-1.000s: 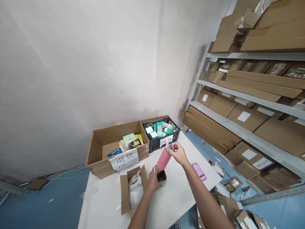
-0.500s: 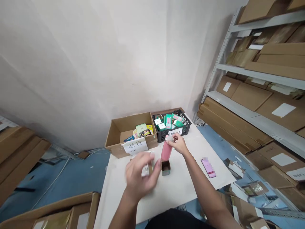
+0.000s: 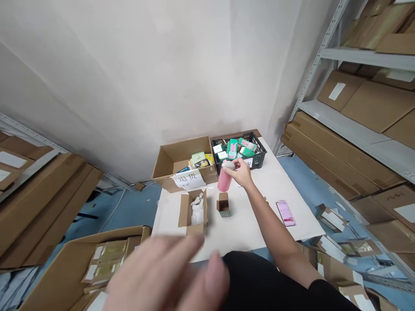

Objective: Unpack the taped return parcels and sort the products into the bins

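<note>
My right hand (image 3: 241,172) grips a pink bottle (image 3: 224,180) near its light-coloured cap and holds it tilted above the table. Just below the bottle stands a small open carton (image 3: 223,206), its flaps up. To its left, an open cardboard box (image 3: 183,211) holds crumpled white wrapping (image 3: 197,209). Large and blurred, my left hand (image 3: 171,272) is close to the camera, thumb apart from the fingers, with nothing visible in it.
At the table's back are a cardboard box (image 3: 158,168) of small packages with a handwritten paper sign (image 3: 188,179) and a black basket (image 3: 259,160) of green-and-pink cartons. A phone (image 3: 285,213) lies on the right. Shelves (image 3: 343,119) of boxes flank the table (image 3: 253,229).
My left hand has come up from the table toward the camera, uncovering the box with white wrapping. The pink bottle stays in my right hand. The view has shifted.
</note>
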A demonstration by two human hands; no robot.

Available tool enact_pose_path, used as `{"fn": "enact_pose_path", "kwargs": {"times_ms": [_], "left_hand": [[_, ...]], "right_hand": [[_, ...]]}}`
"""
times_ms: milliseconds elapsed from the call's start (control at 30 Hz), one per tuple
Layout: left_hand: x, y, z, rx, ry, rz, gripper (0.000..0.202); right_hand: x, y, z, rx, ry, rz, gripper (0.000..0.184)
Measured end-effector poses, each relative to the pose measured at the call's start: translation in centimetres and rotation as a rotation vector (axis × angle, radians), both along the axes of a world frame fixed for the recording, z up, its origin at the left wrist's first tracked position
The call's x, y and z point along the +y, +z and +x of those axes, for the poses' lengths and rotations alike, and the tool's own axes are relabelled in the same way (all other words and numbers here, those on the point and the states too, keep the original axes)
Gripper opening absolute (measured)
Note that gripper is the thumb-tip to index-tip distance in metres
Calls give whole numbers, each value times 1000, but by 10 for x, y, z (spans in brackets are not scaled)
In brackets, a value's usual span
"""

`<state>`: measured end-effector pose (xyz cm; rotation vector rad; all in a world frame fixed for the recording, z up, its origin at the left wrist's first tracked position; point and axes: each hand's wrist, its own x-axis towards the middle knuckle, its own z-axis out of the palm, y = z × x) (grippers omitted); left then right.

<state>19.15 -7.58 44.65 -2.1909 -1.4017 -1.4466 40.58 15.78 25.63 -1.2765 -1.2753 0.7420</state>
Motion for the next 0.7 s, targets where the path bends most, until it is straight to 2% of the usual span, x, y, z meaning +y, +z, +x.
{"fn": "enact_pose_path", "kwargs": {"times_ms": [67, 100, 200, 267, 333, 400, 467, 533, 633, 700], "left_hand": [[55, -6, 22, 0, -127, 12, 50], [85, -17, 30, -8, -168, -48, 48], [165, -68, 48, -46, -267, -328, 59], [199, -104, 55, -137, -281, -459, 69], [215, -132, 62, -255, -333, -562, 74], [219, -147, 68, -329, -382, -613, 79], [218, -153, 73, -375, -409, -628, 81], [217, -155, 75, -420, -409, -623, 82], [218, -156, 74, -517, -385, -599, 84], [218, -157, 72, -587, -375, -599, 89]], "right_hand": [[1, 5, 5, -2, -3, 12, 44], [1, 8, 7, -8, -5, 17, 44], [1, 18, 12, -32, 7, 15, 44], [2, 23, 13, -41, 39, 4, 42], [4, 25, 14, -31, 70, -13, 42], [7, 23, 15, -4, 82, -29, 42], [9, 19, 18, 32, 92, -46, 44], [9, 14, 24, 91, 159, -45, 45], [4, 4, 40, 243, 373, -23, 49], [-4, -7, 48, 309, 547, -55, 62]]}}
